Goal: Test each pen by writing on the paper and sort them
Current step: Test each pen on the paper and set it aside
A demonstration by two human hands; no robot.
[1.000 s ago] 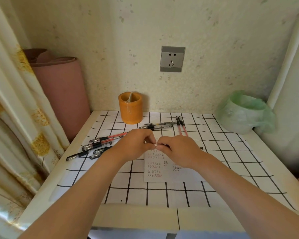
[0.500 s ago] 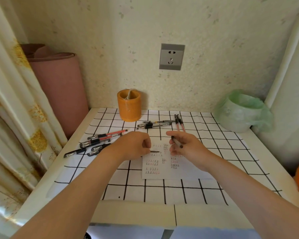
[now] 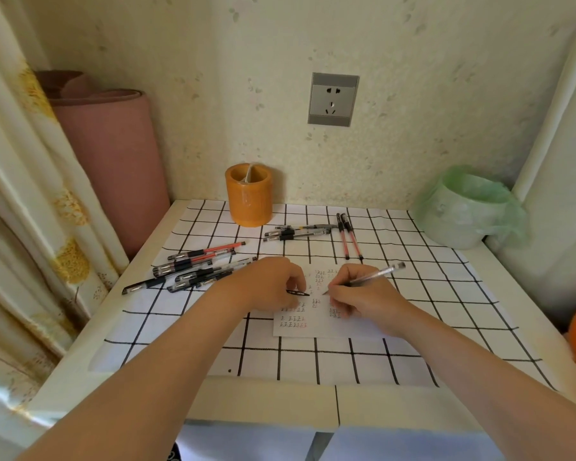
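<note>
Right hand [image 3: 366,299] grips a clear pen [image 3: 373,277] in a writing hold; tip down on the paper [image 3: 316,329], barrel slanting up and away to the right. Tip sits at about the middle of the sheet, among rows of small tally-like marks, some black, some red.

Left hand [image 3: 270,284] rests on the left edge of the paper, fingers curled around a black pen cap [image 3: 298,293]. The cap's clip end pokes out rightward toward the pen tip; cap and tip near, not touching.

Paper lies under both hands on a white cloth with a black grid [image 3: 446,327], which covers the table [image 3: 270,404].

Left of the left hand, just beside its knuckles: a loose pile of pens [image 3: 193,269], black-gripped, some red-barrelled, lying roughly parallel, all capped as far as can be told.

Beyond both hands, toward the wall: a smaller bundle of black pens [image 3: 296,231] lying crosswise. Just right of that bundle, two red pens [image 3: 348,239] side by side, pointing toward the right hand.

Behind the left hand, at the wall: an orange pen cup [image 3: 249,194], upright, with a divider inside.

Far right of the right hand, in the corner: a small bin with a green bag liner [image 3: 466,207].

Wall socket [image 3: 334,99] above, between cup and bin.
</note>
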